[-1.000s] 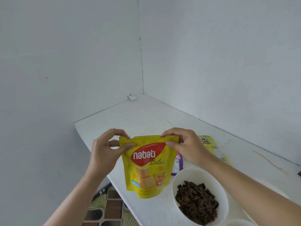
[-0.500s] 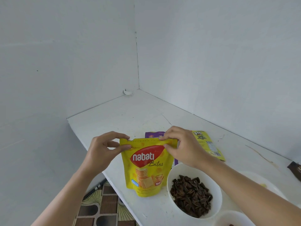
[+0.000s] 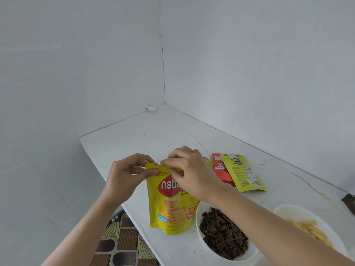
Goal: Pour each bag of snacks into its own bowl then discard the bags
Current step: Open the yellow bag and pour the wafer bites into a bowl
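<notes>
Upright yellow Nabati pouch (image 3: pixel 171 206), red oval logo, top corner pinched by both hands (image 3: pixel 157 169)

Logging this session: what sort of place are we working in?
Probably a home, at a bare white counter built into a corner of plain white walls; patterned floor tiles show below its edge. No appliances in view.
</notes>
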Available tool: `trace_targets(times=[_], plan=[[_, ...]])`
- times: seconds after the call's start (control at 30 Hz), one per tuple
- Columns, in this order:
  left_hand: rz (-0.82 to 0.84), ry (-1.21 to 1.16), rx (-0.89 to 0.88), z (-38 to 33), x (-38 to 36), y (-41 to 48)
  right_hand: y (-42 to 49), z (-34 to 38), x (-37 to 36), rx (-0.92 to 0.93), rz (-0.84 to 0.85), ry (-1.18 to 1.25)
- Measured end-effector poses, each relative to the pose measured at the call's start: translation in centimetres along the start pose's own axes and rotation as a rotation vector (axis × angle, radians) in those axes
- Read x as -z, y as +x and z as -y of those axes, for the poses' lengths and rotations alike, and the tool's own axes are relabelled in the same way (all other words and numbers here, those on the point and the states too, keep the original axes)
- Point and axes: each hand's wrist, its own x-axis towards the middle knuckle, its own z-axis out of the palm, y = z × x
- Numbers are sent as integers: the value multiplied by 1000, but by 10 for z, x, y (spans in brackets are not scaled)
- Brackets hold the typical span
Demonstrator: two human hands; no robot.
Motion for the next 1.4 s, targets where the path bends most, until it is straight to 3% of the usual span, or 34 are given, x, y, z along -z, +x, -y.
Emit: trace_targets(times=[0.2, 0.63, 0.93, 1.27, 1.4], plan=[[-16, 70, -68, 4, -5, 0, 2, -6, 0, 22, 52, 121], [312, 480, -140, -13, 13, 20, 8, -7, -1, 92, 117, 95], [387, 464, -173, -21, 13, 20, 15, 1, 12, -87, 263, 248], [290, 330, -180, -12, 9, 18, 16, 2, 20, -176, 271, 106], [286, 313, -152, -8, 14, 15, 5, -11, 23, -225, 249, 190]])
